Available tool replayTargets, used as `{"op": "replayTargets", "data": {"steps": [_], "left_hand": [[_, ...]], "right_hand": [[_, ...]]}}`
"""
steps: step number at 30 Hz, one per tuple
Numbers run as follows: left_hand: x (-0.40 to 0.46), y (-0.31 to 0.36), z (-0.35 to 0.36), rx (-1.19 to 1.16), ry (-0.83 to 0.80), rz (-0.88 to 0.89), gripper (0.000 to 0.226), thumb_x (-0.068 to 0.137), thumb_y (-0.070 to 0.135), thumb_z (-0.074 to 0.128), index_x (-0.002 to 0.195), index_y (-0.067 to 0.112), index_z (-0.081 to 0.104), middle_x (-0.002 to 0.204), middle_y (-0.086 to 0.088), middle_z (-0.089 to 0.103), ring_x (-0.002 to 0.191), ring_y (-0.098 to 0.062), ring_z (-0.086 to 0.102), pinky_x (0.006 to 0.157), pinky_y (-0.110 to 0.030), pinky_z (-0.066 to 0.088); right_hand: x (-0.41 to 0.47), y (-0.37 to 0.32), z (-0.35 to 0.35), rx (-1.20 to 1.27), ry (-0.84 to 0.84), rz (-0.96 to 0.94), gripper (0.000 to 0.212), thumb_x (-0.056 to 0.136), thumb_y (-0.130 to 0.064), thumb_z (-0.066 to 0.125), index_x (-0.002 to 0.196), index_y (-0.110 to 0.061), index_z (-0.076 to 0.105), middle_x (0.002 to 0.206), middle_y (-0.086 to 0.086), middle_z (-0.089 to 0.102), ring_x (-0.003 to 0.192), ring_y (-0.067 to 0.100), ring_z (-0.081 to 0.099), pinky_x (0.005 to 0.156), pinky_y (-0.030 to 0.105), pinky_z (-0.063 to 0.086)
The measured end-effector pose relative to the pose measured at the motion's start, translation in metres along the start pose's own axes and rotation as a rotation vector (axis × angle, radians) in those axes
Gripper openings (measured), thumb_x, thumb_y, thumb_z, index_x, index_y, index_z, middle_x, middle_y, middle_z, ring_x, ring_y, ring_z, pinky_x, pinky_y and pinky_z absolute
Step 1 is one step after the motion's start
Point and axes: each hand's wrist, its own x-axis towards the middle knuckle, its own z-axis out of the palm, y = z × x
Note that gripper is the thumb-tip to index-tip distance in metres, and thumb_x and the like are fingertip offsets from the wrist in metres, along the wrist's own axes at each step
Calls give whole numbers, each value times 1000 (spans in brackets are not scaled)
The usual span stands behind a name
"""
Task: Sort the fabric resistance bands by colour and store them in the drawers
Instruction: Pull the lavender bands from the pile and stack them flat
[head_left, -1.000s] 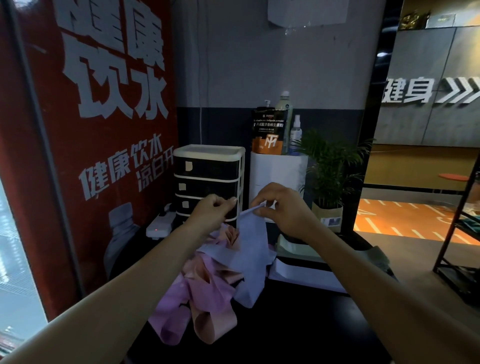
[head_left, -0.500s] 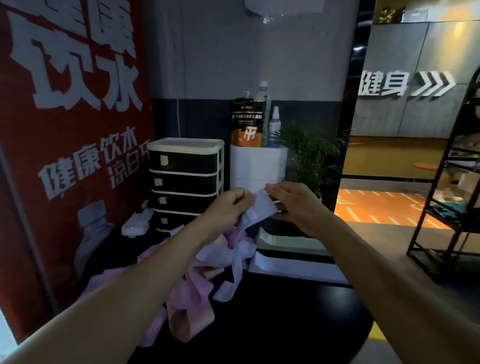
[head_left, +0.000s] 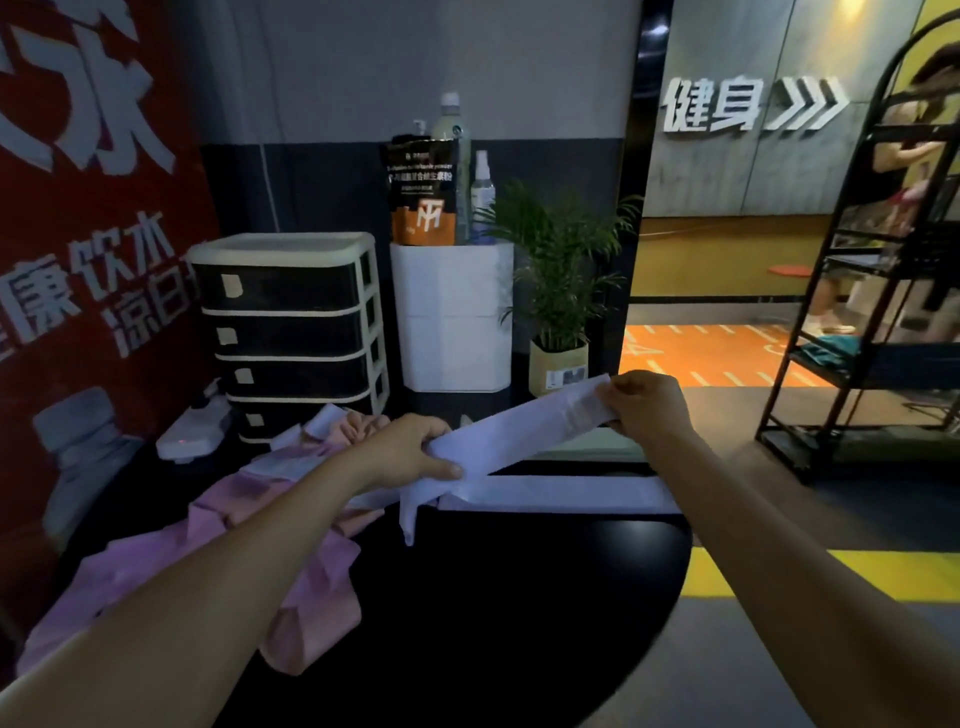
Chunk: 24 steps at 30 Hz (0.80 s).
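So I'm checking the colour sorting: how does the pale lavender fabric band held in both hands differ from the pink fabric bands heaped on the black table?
The pale lavender fabric band is pulled out flat and straight; the pink fabric bands lie crumpled and looped. The lavender one is lifted off the black table, gripped by the left hand and right hand; the pink ones rest on it untouched. Lavender is paler and bluish. Both are wide, soft fabric strips.

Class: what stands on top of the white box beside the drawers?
On the white box stand an orange-and-black pouch, a tall bottle and a small spray bottle. The pouch covers a pump bottle behind it, except its top.
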Motion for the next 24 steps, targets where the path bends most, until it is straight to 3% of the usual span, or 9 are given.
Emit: {"op": "replayTargets", "data": {"steps": [4, 7, 11, 13, 15, 17, 20, 24], "left_hand": [[9, -23, -1, 170, -24, -99, 33, 84, 28, 67, 62, 21, 44, 63, 6, 37, 58, -7, 34, 52, -20, 25], [17, -34, 0, 145, 12, -183, 26, 87, 26, 64, 67, 16, 50, 67, 4, 38, 64, -8, 34, 56, -21, 24], [33, -34, 17, -248, 167, -243, 10, 87, 10, 63, 78, 7, 59, 69, -2, 51, 69, -12, 49, 59, -17, 38], [40, -30, 30, -380, 256, -267, 13, 87, 0, 59, 76, 7, 57, 65, -4, 51, 58, -8, 51, 48, -11, 41], [49, -31, 42, -310, 304, -245, 22, 84, -2, 61, 68, 12, 55, 62, -1, 51, 56, -9, 46, 44, -6, 36], [56, -33, 50, -230, 338, -247, 22, 81, 1, 66, 67, 15, 55, 61, 2, 53, 59, -12, 47, 49, -10, 37], [62, -42, 58, -112, 355, -295, 17, 78, 11, 72, 73, 14, 56, 62, 6, 52, 66, -15, 50, 54, -16, 34], [60, -45, 66, -61, 363, -299, 20, 77, 16, 74, 77, 13, 55, 63, 5, 51, 67, -14, 49, 52, -15, 31]], "right_hand": [[11, 47, -18, -125, 88, 80, 27, 90, -19, 58, 64, -14, 59, 73, 17, 59, 81, 38, 61, 66, 34, 41], [16, 70, -27, -187, 136, 140, 20, 91, -23, 57, 87, -8, 69, 90, 18, 66, 91, 36, 60, 68, 29, 38], [22, 91, -34, -243, 139, 134, 23, 91, -19, 57, 98, -2, 69, 96, 19, 65, 89, 33, 57, 69, 28, 35], [25, 100, -37, -271, 141, 124, 22, 90, -18, 58, 96, 0, 69, 96, 20, 67, 90, 36, 59, 68, 29, 36], [27, 110, -40, -309, 153, 123, 24, 89, -17, 60, 87, 5, 69, 91, 25, 68, 86, 40, 60, 67, 36, 42], [27, 118, -42, -359, 156, 123, 28, 87, -16, 61, 75, 9, 66, 81, 29, 65, 78, 43, 59, 65, 39, 45], [27, 130, -40, -401, 135, 126, 29, 85, -18, 62, 62, -2, 59, 71, 22, 62, 73, 38, 57, 59, 33, 35], [24, 139, -38, -409, 133, 133, 19, 85, -16, 63, 69, -8, 59, 75, 13, 61, 75, 29, 54, 62, 29, 36]]}}
